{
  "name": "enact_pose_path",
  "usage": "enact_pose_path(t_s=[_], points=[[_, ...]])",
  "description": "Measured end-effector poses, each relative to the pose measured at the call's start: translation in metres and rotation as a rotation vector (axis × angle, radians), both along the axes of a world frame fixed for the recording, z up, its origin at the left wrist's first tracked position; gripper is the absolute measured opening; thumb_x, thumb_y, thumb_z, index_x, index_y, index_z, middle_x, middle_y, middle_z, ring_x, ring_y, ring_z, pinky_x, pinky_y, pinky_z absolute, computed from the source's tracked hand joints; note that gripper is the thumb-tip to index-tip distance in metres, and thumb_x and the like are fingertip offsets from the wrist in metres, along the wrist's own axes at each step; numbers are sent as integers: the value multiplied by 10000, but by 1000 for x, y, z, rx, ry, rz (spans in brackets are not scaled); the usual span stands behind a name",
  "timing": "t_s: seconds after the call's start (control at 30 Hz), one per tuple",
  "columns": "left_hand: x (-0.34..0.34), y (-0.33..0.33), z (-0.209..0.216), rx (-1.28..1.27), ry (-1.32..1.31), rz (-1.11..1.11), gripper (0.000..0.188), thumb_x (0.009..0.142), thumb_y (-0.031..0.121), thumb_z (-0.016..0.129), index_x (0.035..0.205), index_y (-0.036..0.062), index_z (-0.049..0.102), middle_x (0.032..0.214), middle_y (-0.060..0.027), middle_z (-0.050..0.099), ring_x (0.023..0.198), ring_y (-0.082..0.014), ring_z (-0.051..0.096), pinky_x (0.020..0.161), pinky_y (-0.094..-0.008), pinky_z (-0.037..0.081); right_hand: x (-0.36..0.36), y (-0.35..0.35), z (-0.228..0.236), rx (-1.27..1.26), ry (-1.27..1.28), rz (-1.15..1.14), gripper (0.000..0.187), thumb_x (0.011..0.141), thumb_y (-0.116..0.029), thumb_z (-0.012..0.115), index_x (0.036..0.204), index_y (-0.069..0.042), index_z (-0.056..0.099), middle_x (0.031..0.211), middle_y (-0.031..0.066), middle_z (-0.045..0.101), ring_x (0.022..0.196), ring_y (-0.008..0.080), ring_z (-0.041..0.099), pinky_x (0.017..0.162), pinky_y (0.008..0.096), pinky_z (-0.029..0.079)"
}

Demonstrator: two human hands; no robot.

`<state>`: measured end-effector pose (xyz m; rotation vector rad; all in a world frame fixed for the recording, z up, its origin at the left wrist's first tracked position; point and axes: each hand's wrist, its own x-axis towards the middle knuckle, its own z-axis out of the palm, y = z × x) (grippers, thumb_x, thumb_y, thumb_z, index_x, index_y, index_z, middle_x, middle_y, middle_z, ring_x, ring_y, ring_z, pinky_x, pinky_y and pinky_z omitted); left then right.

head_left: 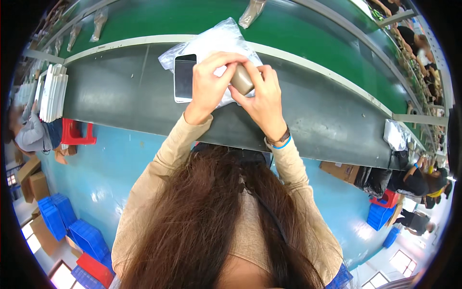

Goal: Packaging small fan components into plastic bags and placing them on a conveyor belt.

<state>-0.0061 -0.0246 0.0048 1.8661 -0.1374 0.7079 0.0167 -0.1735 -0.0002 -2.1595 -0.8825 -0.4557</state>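
Note:
A smooth, rounded, beige-brown object (242, 81) is held between my two hands above the workbench; its exact kind I cannot tell. My left hand (211, 79) closes on its left side, fingertips bent over toward its top. Around the right side curve the fingers and thumb of my right hand (263, 96), meeting the left fingertips at the top. Beneath both hands lies a crumpled clear plastic bag (221, 37). A white-edged, phone-like device with a dark screen (184, 79) rests beside my left hand, partly over the bag.
Beyond the dark workbench (317, 113) runs a green conveyor belt (159, 21) carrying bagged tan items (251, 13). White flat pieces (53, 94) stand stacked at the left end. Clear plastic bags (396, 135) lie at the right end. A red stool (77, 132) and blue crates (89, 238) are on the floor.

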Motion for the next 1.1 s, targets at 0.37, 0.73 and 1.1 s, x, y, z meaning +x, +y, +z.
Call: enact_pose_path(t_s=[0.37, 0.73, 1.1], points=[[32, 22, 6, 417, -101, 206, 180, 794, -56, 567, 929, 11, 666, 888, -116, 675, 921, -311, 602, 783, -397, 495, 93, -19, 55, -658, -132, 305, 495, 759, -521, 677, 1069, -135, 676, 738, 101, 616, 733, 279, 624, 621, 388, 489], [45, 13, 14, 1, 206, -3, 126, 839, 44, 634, 938, 20, 708, 858, -93, 705, 751, -206, 674, 686, -298, 523, 117, -27, 24, 239, 829, 830, 178, 869, -173, 663, 801, -11, 636, 799, -5, 508, 761, 108, 446, 693, 242, 347], [37, -6, 12, -359, 70, -15, 158, 837, -24, 602, 950, -4, 711, 908, -53, 711, 735, -103, 640, 688, -227, 520, 83, -32, 40, 295, 486, 680, 124, 867, -95, 644, 801, 8, 664, 785, 37, 579, 729, 107, 467, 618, 242, 368]])
